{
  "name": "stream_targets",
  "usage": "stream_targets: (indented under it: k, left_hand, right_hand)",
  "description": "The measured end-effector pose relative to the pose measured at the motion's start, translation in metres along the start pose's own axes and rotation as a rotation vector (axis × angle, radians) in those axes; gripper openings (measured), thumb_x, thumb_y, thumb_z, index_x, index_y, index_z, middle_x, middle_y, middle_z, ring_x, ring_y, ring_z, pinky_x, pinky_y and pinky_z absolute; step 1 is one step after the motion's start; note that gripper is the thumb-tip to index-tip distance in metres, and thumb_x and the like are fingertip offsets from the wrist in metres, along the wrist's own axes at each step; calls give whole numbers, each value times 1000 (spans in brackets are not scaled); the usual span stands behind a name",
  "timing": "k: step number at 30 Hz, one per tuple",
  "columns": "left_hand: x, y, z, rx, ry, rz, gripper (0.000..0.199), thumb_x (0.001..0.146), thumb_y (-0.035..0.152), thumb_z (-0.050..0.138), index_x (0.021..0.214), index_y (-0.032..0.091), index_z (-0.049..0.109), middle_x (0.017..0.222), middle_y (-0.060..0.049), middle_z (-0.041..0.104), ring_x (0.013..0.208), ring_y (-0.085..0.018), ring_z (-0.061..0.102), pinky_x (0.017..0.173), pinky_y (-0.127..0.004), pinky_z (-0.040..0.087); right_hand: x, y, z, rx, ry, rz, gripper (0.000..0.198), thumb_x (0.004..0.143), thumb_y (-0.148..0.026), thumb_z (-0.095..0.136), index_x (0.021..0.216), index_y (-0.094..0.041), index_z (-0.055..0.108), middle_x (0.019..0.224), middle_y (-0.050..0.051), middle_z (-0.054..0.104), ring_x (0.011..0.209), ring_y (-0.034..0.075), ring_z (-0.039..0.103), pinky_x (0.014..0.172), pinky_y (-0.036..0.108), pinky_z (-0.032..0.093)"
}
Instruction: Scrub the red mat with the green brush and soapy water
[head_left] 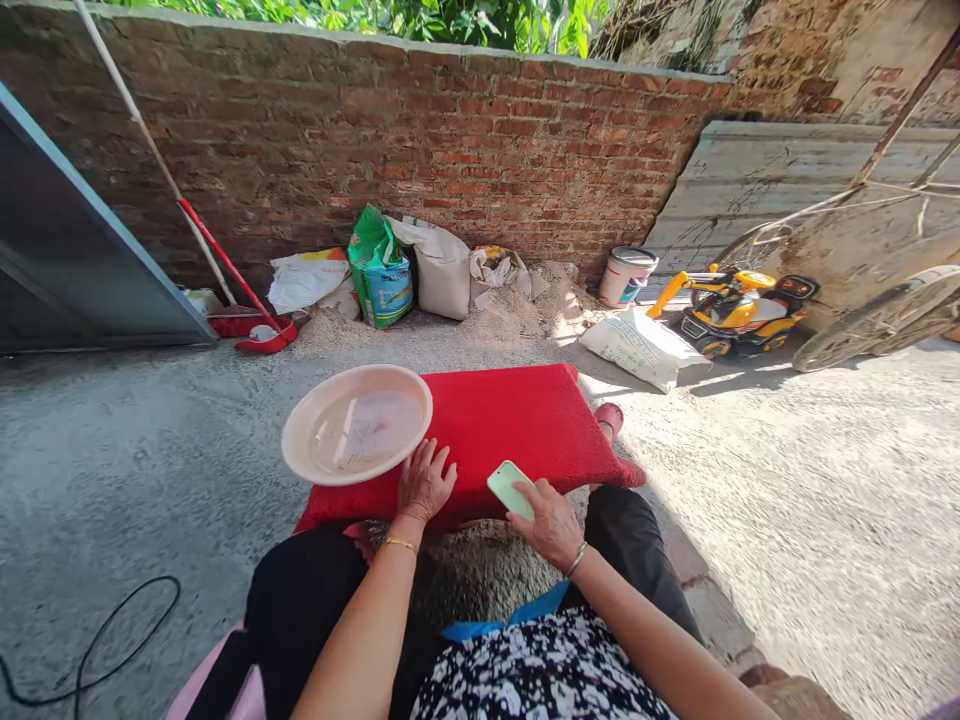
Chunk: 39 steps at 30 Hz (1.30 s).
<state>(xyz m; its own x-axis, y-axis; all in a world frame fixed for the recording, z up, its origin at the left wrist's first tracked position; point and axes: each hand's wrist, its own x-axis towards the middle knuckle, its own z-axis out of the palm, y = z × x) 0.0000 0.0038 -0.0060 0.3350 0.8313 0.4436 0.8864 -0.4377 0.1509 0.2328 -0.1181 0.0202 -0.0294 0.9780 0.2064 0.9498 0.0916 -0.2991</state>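
My left hand [427, 482] lies with fingers spread on the red cloth [502, 415] that covers a low table before my knees. Its fingertips are beside the rim of a wide, pale pink basin [300, 450], which stands on the left part of the cloth. Shallow, clear water seems to be in the basin, with a bright reflection on it. In my right hand [553, 525] is a light green phone [510, 486], gripped by its lower end above the cloth's front edge. The thumb and fingers partly cover it.
Along the brick wall [465, 150] stand a green-blue sack [381, 280], a white sack [441, 270] and a bucket [627, 277]. A red dustpan [268, 340] is at left. A yellow toy excavator [742, 310] and a bicycle wheel [877, 320] are at right. A black cable [127, 660] lies on the ground.
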Motion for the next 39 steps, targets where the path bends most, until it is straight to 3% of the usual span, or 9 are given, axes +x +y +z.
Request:
stream_targets:
  k: [5, 10, 13, 16, 23, 27, 33, 36, 39]
  left_hand:
    - [0, 0, 0, 29, 1, 21, 36, 88, 35, 48, 113, 18, 67, 131, -14, 58, 125, -31, 50, 106, -48, 37]
    - [1, 0, -1, 11, 1, 22, 36, 88, 34, 47, 113, 18, 67, 131, -14, 59, 126, -31, 50, 106, -48, 37]
    - [1, 0, -1, 21, 5, 28, 35, 88, 34, 47, 112, 17, 68, 129, -14, 60, 125, -31, 51, 106, -46, 37]
    - [1, -1, -1, 21, 12, 27, 35, 88, 33, 48, 111, 16, 68, 128, -14, 60, 124, -30, 51, 106, -45, 37]
    - [1, -2, -1, 40, 18, 41, 35, 88, 33, 47, 111, 16, 68, 128, -14, 60, 123, -30, 52, 106, -45, 38]
    - [1, -2, 1, 42, 22, 38, 34, 88, 34, 47, 110, 18, 68, 128, -13, 60, 123, -29, 52, 106, -45, 38]
    - [0, -4, 4, 45, 44, 59, 35, 88, 33, 47, 110, 16, 68, 127, -14, 61, 122, -30, 53, 105, -45, 38]
    - [0, -4, 3, 26, 39, 60, 35, 88, 33, 47, 110, 15, 68, 127, -15, 61, 122, -31, 52, 105, -46, 38]
    - [-1, -4, 4, 27, 45, 53, 35, 88, 33, 48, 111, 15, 68, 127, -15, 61, 122, -31, 53, 105, -46, 38]
  right_hand:
    - [-14, 49, -7, -15, 27, 120, 43, 83, -43, 57, 123, -28, 56, 100, 7, 60, 88, 23, 59, 77, 32, 44]
    - [-45, 135, -24, 80, 145, 553, 59, 77, -50, 57, 130, -24, 49, 115, 11, 59, 96, 29, 60, 78, 38, 46]
    - [-52, 144, -23, 196, 260, 711, 71, 74, -54, 59, 134, -21, 42, 123, 13, 58, 102, 30, 59, 80, 40, 47]
    - [-46, 114, -9, 272, 302, 607, 69, 74, -50, 60, 134, -22, 41, 124, 12, 58, 104, 28, 60, 82, 39, 48]
    - [-19, 43, 29, 177, 131, -60, 57, 77, -25, 59, 132, -18, 46, 121, 11, 61, 109, 25, 57, 95, 39, 43]
    - [-25, 82, 20, 62, 168, 37, 50, 77, -25, 58, 125, -16, 50, 120, 13, 62, 109, 27, 57, 93, 40, 43]
    - [-59, 172, -14, 18, 280, 570, 59, 73, -40, 62, 125, -17, 47, 113, 14, 61, 100, 30, 59, 83, 40, 46]
    - [-57, 174, -22, 73, 382, 643, 65, 73, -47, 61, 128, -17, 44, 116, 16, 59, 104, 30, 58, 84, 39, 46]
    - [-31, 136, -21, 143, 378, 475, 69, 75, -49, 59, 133, -16, 40, 122, 15, 56, 112, 29, 55, 92, 39, 44]
